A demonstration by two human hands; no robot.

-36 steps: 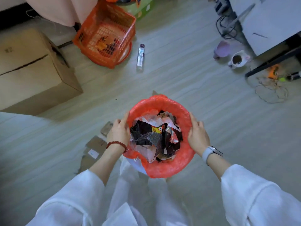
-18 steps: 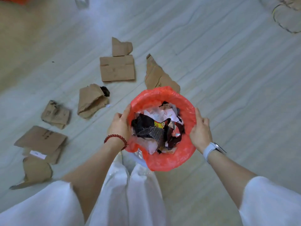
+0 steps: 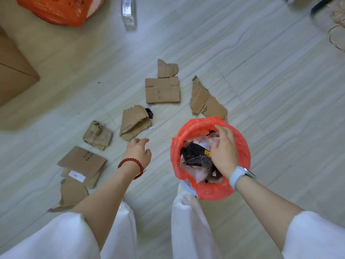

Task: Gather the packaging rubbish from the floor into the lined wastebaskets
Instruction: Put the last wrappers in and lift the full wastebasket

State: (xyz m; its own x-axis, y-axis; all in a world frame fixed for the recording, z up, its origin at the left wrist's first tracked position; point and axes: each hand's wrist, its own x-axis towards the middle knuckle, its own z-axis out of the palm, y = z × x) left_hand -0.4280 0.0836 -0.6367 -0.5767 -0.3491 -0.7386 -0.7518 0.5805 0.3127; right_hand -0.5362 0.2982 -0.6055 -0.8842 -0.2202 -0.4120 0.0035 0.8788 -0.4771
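A wastebasket with a red liner stands on the floor at centre right, stuffed with wrappers and plastic. My right hand reaches down into it, fingers bent over the rubbish; whether it grips anything is hidden. My left hand hovers open over the floor left of the basket, holding nothing. Several torn cardboard pieces lie around: a folded one just beyond the left hand, a crumpled one, a flat one, a ragged one behind the basket, and a stack at left.
An orange basket sits at the top left, a clear bottle beside it. A large cardboard box stands at the left edge. My white-trousered legs are at the bottom.
Both hands have let go of the basket's rim. The left hand moved out over the floor toward the cardboard; the right hand went into the basket. The view tilted up slightly.
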